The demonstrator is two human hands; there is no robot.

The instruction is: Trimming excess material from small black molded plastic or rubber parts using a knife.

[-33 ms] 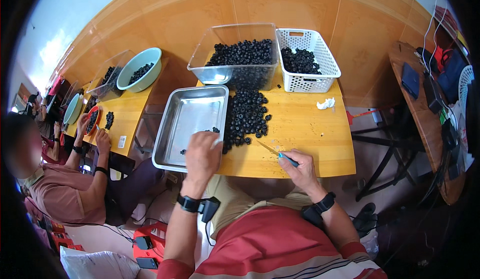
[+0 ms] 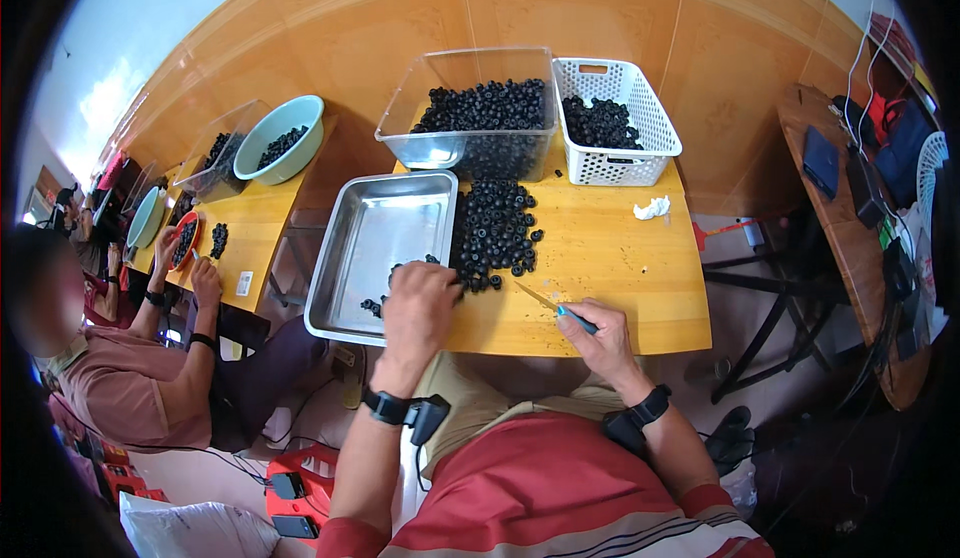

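My right hand (image 2: 597,336) is closed round the blue handle of a small knife (image 2: 545,300). The blade points forward and left over the wooden table (image 2: 600,248). My left hand (image 2: 420,306) is over the right rim of a shallow metal tray (image 2: 385,218), beside a pile of small, black, round parts (image 2: 497,223). Its fingers bend downward at the pile's near left edge, and the back of the hand hides the fingertips. A few black parts (image 2: 372,307) lie in the tray near that hand.
Behind the pile stand a clear plastic bin (image 2: 400,108) and a white perforated basket (image 2: 625,166), both holding black parts. Crumpled white tissue (image 2: 652,208) lies at the right. A co-worker (image 2: 130,378) sits at another table on the left, near a green basin (image 2: 300,148).
My left hand has shifted right, from over the tray to the tray's rim by the pile. More black parts now show in the tray. My right hand and the knife keep their place.
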